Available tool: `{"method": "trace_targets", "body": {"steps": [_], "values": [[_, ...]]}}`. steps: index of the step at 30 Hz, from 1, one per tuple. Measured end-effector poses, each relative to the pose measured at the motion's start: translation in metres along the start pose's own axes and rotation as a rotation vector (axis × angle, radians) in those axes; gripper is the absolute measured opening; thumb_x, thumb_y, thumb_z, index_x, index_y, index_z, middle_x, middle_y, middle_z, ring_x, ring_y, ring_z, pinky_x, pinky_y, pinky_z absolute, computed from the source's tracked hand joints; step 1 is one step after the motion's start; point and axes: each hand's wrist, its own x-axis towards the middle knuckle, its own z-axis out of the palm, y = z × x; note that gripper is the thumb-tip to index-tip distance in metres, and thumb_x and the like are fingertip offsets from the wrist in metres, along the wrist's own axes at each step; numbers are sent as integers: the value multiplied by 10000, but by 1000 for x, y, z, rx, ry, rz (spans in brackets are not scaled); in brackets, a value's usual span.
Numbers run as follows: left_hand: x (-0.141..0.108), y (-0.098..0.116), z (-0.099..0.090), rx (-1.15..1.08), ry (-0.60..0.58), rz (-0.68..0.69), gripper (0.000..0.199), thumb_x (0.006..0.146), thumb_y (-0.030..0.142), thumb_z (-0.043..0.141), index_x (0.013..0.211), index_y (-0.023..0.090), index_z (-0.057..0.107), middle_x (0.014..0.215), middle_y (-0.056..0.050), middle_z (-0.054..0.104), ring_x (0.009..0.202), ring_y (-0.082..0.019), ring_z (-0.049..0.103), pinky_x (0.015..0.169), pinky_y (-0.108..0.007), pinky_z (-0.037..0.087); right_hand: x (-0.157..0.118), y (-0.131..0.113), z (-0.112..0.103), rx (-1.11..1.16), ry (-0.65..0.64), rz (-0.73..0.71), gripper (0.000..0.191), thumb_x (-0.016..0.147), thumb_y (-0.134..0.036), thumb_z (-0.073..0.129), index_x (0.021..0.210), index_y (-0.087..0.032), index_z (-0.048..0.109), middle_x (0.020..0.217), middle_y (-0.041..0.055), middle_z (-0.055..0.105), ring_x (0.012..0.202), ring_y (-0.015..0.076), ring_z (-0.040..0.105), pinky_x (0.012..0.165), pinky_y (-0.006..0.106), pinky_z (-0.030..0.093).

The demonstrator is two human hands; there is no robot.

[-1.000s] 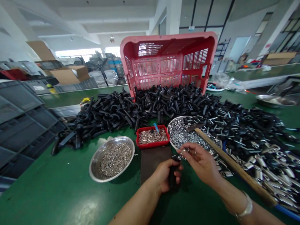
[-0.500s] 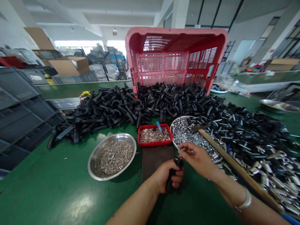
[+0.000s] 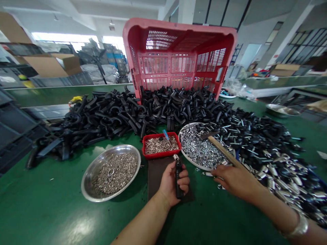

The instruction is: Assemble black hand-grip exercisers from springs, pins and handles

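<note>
My left hand (image 3: 173, 183) is closed around an upright black plastic part (image 3: 178, 180), which has a small metal fitting (image 3: 176, 157) at its top end. That hand rests over a dark brown pad (image 3: 158, 177). My right hand (image 3: 236, 180) lies low on the green table, its fingers extended and holding nothing visible. Its fingertips are near a small metal spring-like piece (image 3: 208, 174), at the front rim of a round tray of steel nuts and washers (image 3: 199, 149). A wooden-handled hammer (image 3: 223, 149) lies just beyond the hand.
A steel bowl of metal rings (image 3: 89, 180) and a red tray of metal pins (image 3: 150, 148) stand left of the pad. Heaps of black plastic parts (image 3: 127, 115) and metal-fitted parts (image 3: 270, 163) cover the table's back and right. A red crate (image 3: 178, 58) lies tipped behind them.
My right hand has moved away from my left hand, down and rightward to the tabletop. A metal fitting now shows atop the black part. The whole view has shifted slightly.
</note>
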Motion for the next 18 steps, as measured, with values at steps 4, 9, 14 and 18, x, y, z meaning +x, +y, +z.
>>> {"method": "trace_targets", "body": {"steps": [4,9,14,18], "values": [[1,-2,0,-8,-11,-1,241,760,375,519,801,142,472,593,67,276,419,-16,253,380,-115,233,-12,-17,15,-273,-149,58,217,811,-238,459,963,-228,614,792,52,626,675,194,618,539,285,447],[1,-3,-2,17,-9,-5,256,768,391,517,813,142,476,595,67,287,420,-17,258,387,-121,236,-4,-30,13,-222,-218,1,175,816,-250,467,910,-226,613,814,43,631,712,188,622,580,276,445],[3,-3,-3,57,-1,-6,275,747,403,545,821,147,480,594,68,294,420,-13,274,390,-118,229,16,-16,-6,-163,-135,8,176,813,-279,483,848,-231,648,792,45,647,766,195,615,661,300,455],[4,-4,-4,50,-7,-22,272,755,401,538,825,144,484,593,66,310,421,-18,284,388,-121,243,40,-14,-6,-162,-69,20,232,831,-285,454,916,-212,658,857,69,636,826,209,602,730,333,458]]}}
